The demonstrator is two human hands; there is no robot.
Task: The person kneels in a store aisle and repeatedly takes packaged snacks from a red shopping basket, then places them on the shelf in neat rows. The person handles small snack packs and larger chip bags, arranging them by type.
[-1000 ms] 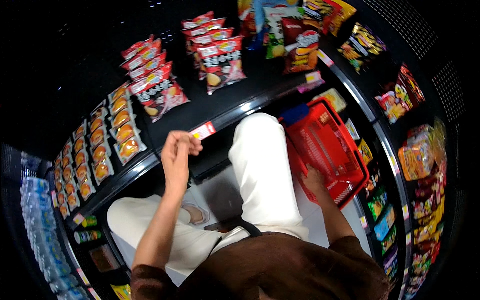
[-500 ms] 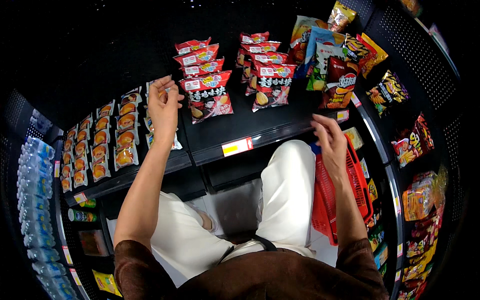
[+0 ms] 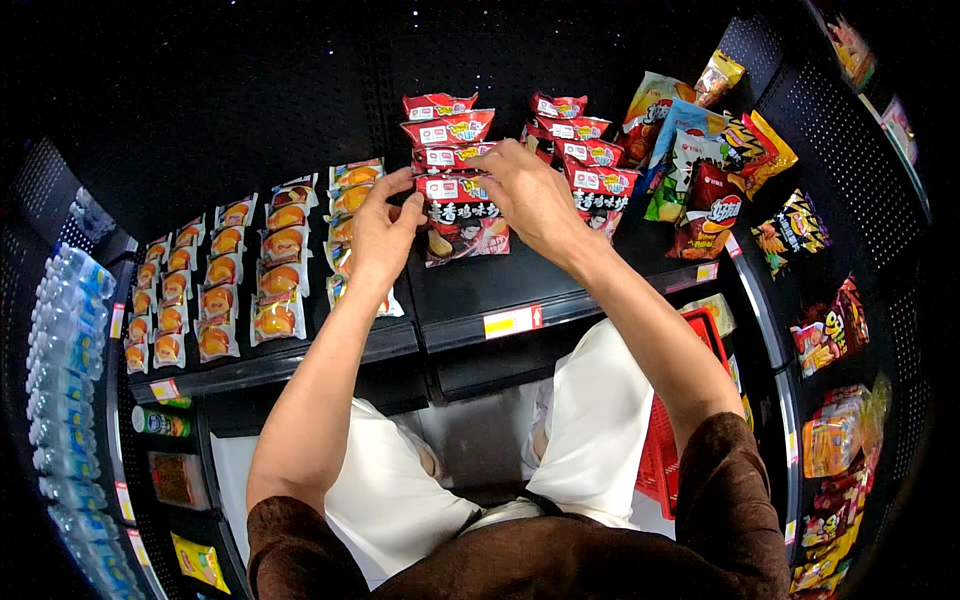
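A row of red snack bags (image 3: pixel 467 240) stands upright on the black shelf in front of me, one behind another. My left hand (image 3: pixel 385 225) is at the left edge of the front bag, its thumb and fingers apart. From the other side, my right hand (image 3: pixel 535 200) reaches to the bag's upper right edge, fingers bent and spread. Both hands frame this bag; whether they press on it I cannot tell. A second row of red bags (image 3: pixel 600 190) stands to the right, partly covered by my right hand.
Several rows of wrapped round buns (image 3: pixel 283 245) fill the shelf's left. Assorted snack bags (image 3: pixel 705 210) lean together at the right. A price label (image 3: pixel 512 321) sits on the shelf's front edge. Below right is a red basket (image 3: pixel 657 460); bottled water (image 3: pixel 70 340) stands far left.
My right hand has moved up and left from the shelf's front right to the front red bag. My left hand has come closer to the same bag's left edge. The view has shifted.
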